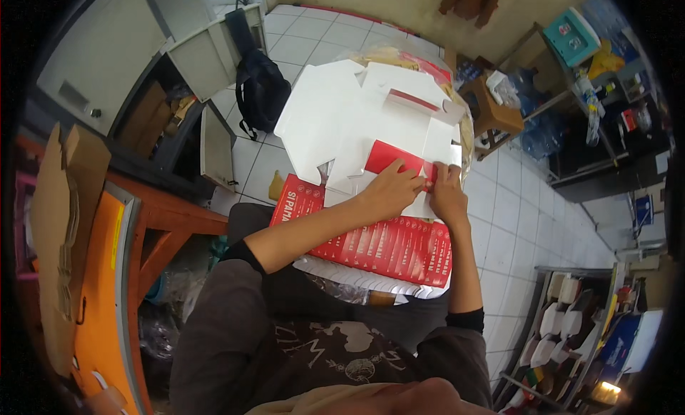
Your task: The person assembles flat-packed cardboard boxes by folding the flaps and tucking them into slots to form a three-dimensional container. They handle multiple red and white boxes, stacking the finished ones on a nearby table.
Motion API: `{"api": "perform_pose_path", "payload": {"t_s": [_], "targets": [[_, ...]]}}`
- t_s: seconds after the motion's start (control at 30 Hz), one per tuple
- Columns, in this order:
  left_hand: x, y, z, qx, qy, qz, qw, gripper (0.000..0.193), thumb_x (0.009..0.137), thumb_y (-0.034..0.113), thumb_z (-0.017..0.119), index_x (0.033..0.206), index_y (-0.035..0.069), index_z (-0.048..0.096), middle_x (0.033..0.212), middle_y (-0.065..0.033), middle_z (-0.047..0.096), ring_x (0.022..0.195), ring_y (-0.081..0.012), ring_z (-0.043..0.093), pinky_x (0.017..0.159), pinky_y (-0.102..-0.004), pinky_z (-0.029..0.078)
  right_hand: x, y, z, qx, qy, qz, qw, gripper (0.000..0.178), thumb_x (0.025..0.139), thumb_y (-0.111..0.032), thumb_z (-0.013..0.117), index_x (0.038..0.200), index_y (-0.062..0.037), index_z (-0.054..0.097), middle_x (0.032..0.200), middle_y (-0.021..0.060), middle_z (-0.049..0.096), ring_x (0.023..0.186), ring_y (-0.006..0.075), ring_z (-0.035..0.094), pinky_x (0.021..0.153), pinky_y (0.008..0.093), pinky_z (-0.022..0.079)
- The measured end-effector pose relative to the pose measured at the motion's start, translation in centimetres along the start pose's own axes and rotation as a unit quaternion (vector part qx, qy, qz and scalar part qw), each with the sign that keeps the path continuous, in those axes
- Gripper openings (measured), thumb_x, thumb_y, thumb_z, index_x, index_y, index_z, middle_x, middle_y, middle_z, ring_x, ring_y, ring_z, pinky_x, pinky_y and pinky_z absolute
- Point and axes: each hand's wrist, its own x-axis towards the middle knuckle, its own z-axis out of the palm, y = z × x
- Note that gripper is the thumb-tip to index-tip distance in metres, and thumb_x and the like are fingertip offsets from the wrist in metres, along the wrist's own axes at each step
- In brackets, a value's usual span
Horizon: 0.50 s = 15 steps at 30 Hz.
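Observation:
An unfolded cardboard box blank point(342, 122), white inside and red outside, lies in front of me with some side flaps turned up. My left hand point(394, 191) presses bent fingers onto the red face of a folded flap point(389, 157) along the near edge. Beside it, my right hand point(448, 195) grips the near right corner of the same blank, fingers over the red part and thumb toward the left hand. The fingertips of both hands nearly meet there. Under the blank, a stack of flat red printed boxes point(385, 247) reaches toward my lap.
A black backpack point(260, 90) rests on the tiled floor beyond the blank. To the left stand an orange table point(107, 272) with folded brown cardboard point(53, 258) and an open metal cabinet point(153, 115). On the right are a brown stool point(499, 108) and a rack of boxes point(556, 322).

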Motion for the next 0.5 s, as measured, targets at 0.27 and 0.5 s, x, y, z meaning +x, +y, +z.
{"api": "perform_pose_path", "payload": {"t_s": [0.27, 0.5], "targets": [[-11.2, -3.7, -6.8, -0.112, 0.092, -0.162, 0.976, 0.048, 0.073, 0.016, 0.069, 0.12, 0.009, 0.058, 0.122, -0.0072, 0.059, 0.117, -0.0248, 0.051, 0.102, -0.0451, 0.035, -0.4, 0.1, -2.1, 0.106, -0.023, 0.048, 0.993, 0.053, 0.083, -0.017, 0.067, 0.13, -0.019, 0.044, 0.128, 0.0168, 0.042, 0.108, 0.0363, 0.058, 0.081, 0.0489, 0.051], [-13.1, -7.2, -9.6, -0.032, 0.016, -0.077, 0.996, 0.046, 0.071, 0.012, 0.069, 0.117, 0.015, 0.06, 0.119, -0.0036, 0.06, 0.113, -0.0229, 0.054, 0.099, -0.0401, 0.037, -1.5, -5.8, -4.3, -0.048, 0.155, 0.029, 0.986, 0.081, 0.073, -0.023, 0.078, 0.142, -0.0145, 0.036, 0.136, 0.0226, 0.037, 0.125, 0.0409, 0.037, 0.097, 0.0511, 0.036]]}}
